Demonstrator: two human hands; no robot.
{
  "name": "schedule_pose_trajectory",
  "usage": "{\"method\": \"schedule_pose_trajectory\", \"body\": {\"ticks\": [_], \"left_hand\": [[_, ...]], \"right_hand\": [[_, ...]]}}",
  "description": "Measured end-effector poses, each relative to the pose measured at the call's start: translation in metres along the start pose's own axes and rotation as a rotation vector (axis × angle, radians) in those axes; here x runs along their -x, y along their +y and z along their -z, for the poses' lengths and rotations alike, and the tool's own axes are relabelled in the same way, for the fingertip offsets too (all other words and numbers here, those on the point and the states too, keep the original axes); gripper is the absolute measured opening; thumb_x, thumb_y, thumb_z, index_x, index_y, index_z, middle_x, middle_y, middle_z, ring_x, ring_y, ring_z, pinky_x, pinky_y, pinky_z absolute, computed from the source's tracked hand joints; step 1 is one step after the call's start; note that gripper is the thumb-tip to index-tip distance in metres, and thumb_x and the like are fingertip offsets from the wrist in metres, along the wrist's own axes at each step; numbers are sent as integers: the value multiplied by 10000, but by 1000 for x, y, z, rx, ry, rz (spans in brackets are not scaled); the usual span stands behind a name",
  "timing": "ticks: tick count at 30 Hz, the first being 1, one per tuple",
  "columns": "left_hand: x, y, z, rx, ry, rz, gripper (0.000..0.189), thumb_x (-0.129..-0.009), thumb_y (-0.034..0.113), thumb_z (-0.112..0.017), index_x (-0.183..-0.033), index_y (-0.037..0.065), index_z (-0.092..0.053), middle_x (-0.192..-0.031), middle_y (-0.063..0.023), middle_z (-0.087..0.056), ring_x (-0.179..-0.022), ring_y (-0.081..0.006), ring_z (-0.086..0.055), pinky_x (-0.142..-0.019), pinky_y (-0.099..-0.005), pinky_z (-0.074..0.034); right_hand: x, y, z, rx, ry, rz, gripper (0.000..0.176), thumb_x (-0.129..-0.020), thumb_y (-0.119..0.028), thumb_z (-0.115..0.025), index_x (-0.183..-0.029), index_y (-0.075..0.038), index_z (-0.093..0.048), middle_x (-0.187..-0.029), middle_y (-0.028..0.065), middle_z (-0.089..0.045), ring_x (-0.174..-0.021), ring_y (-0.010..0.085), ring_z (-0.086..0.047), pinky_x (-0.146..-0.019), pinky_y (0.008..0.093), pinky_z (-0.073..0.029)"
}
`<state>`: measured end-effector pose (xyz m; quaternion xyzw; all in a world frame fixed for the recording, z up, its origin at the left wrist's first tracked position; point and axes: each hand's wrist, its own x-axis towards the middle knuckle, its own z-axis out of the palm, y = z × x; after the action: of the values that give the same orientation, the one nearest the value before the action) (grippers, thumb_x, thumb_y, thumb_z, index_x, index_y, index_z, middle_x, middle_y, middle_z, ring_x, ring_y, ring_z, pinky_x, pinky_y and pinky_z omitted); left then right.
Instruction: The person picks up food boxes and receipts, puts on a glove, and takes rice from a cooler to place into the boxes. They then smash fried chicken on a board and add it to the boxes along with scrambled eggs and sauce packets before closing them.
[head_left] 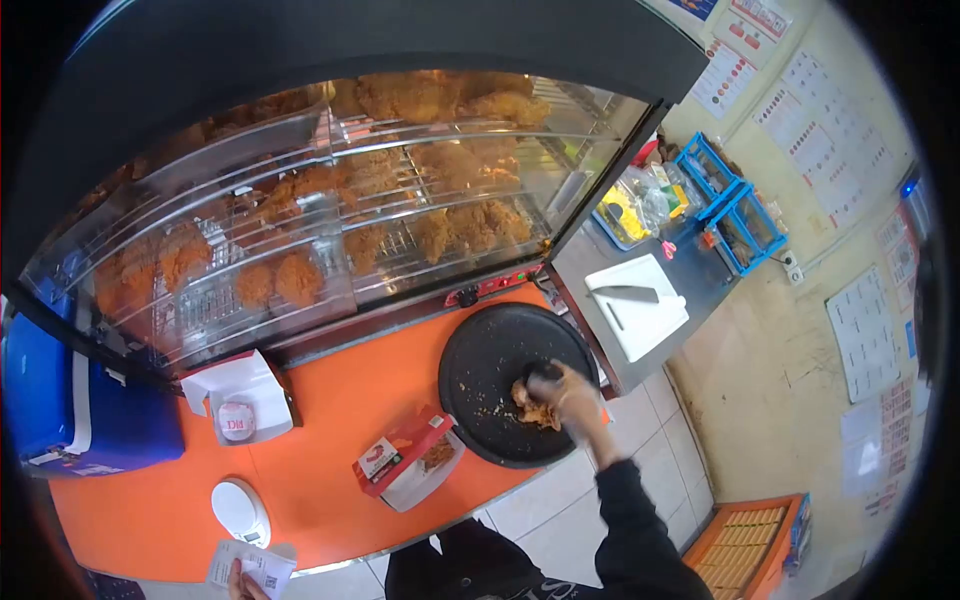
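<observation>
Black long sleeve (632, 520), dark top (480, 568) with pale lettering low on the front, right hand (563, 395) bare

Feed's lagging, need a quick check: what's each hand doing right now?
Left hand: closed on a paper slip.
Right hand: closed on a dark object, over the fried chicken.

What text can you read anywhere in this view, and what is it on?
Nothing reads clearly.
Round pink label on the white box: short dark letters, blurred.
Red box: round logo, too small.
Paper slip in the left hand: a QR-like square, print too small.
Wall posters: too small.
</observation>
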<state>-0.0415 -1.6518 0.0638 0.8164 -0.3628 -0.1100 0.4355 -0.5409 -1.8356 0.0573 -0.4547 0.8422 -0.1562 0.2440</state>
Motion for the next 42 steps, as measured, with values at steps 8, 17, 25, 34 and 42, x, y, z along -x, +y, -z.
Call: {"method": "schedule_pose_trajectory", "body": {"ticks": [8,17,25,34,42], "left_hand": [[27,11,-26,26,-74,213,295,-901,80,-560,-1158,-62,-589,-1085,-174,-646,-938,-215,-614,-771,-302,-490],[45,30,-42,14,-50,122,292,-905,51,-549,-1178,-44,-584,-1103,-227,-624,-919,-260,-637,-774,-328,-533],[52,18,-36,-42,7,139,290,-903,34,-537,-1182,-26,-588,-1075,-229,-631,-865,-240,-633,-742,-323,-531],[63,-6,-42,250,126,-126,281,-899,61,-539,-1151,-57,-576,-865,-183,-608,-694,-189,-560,-595,-314,-491],[69,10,-48,71,117,-90,358,-871,160,-557,-1132,-85,-574,-759,-175,-608,-549,-161,-509,-470,-273,-426]], "right_hand": [[10,-15,-8,225,28,46,648,-797,-417,-664,-1307,-65,-474,-1091,196,-636,-982,321,-631,-848,368,-476],[-7,-4,-8,263,-86,162,723,-784,-469,-650,-1373,-135,-394,-982,175,-655,-928,338,-636,-833,404,-493],[-4,0,-29,340,10,215,717,-772,-481,-659,-1295,-23,-485,-910,155,-674,-882,298,-651,-767,362,-505],[4,-18,1,354,-45,28,683,-768,-474,-667,-1310,-98,-492,-968,174,-671,-906,252,-656,-804,368,-501],[5,19,35,26,-117,153,702,-760,-428,-683,-1338,-112,-441,-941,131,-683,-857,283,-667,-738,370,-517]]}}
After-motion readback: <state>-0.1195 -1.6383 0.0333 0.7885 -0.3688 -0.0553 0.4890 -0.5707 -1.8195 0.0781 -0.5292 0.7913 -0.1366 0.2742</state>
